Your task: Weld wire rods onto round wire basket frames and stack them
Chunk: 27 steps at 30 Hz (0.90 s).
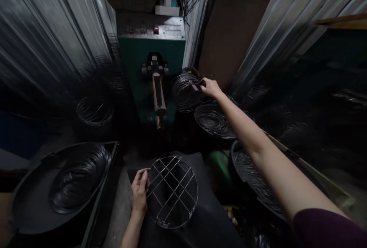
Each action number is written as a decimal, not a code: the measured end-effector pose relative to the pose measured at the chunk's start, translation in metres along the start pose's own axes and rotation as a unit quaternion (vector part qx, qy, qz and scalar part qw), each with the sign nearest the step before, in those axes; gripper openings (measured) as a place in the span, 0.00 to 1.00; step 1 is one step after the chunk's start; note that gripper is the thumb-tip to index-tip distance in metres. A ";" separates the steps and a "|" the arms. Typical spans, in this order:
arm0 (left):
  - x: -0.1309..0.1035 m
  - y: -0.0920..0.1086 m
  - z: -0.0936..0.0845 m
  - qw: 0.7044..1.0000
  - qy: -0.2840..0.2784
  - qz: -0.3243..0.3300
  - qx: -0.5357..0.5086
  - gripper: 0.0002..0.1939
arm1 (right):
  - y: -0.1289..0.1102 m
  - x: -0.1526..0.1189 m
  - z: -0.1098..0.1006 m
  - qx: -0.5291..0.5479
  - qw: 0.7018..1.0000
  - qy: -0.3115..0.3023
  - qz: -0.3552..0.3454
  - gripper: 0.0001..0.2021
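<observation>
My left hand (140, 188) grips the left rim of a round wire rack (172, 191), a metal ring crossed by a diagonal grid. The rack is held over dark cloth on my lap. My right arm stretches far forward, and my right hand (210, 87) is closed at the right side of a pile of wire rings (186, 91). What its fingers hold is hidden. A flat dark strip (194, 85) lies across the rings just left of those fingertips. Between the hands stands a green machine (129, 64) with a thick forward-jutting arm (158, 95).
At left, a wide shallow pan (31, 198) holds stacked wire rings (82, 179). Behind it sits a bundle of wire rings (95, 111). On the right are a basin (200, 122) of rings and another basin (233, 156) of wire pieces. A brown board (229, 38) leans behind.
</observation>
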<state>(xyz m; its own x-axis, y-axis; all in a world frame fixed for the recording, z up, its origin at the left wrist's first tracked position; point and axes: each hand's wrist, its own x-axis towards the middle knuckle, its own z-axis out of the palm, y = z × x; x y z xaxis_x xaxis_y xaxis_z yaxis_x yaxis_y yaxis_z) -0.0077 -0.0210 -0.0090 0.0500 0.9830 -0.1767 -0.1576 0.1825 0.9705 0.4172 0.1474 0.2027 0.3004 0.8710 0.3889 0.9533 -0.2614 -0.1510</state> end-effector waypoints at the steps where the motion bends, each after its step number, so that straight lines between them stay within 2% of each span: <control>1: 0.000 0.000 -0.001 1.000 0.001 0.000 0.002 0.28 | 0.007 -0.007 0.006 0.007 1.000 -0.004 0.019 0.19; 4: 0.001 0.000 -0.001 1.000 -0.002 -0.003 0.003 0.28 | 0.019 -0.023 0.025 0.008 0.998 -0.004 0.065 0.21; 7: 0.001 0.000 0.001 1.000 -0.001 -0.014 0.002 0.29 | 0.016 -0.029 0.038 0.019 0.995 0.027 0.095 0.18; 10: 0.000 0.002 0.003 1.000 0.009 -0.019 0.005 0.30 | 0.011 -0.032 0.042 0.029 0.992 0.070 0.106 0.17; 17: 0.000 0.006 0.008 1.000 0.000 -0.005 0.012 0.28 | 0.029 -0.054 0.047 0.080 0.978 0.187 0.042 0.17; 22: 0.001 0.004 0.013 1.000 -0.018 0.009 0.014 0.25 | 0.035 -0.056 0.046 0.143 0.971 0.187 0.051 0.17; 27: 0.000 0.001 0.013 1.000 -0.015 0.014 0.010 0.23 | 0.035 -0.061 0.038 0.243 0.951 0.189 -0.010 0.20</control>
<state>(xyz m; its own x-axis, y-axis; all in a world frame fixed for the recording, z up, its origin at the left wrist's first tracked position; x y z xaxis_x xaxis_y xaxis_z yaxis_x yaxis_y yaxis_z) 0.0046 -0.0209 -0.0058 0.0759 0.9864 -0.1455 -0.1391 0.1549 0.9781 0.4311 0.1008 0.1392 0.3582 0.6381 0.6816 0.8607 0.0572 -0.5059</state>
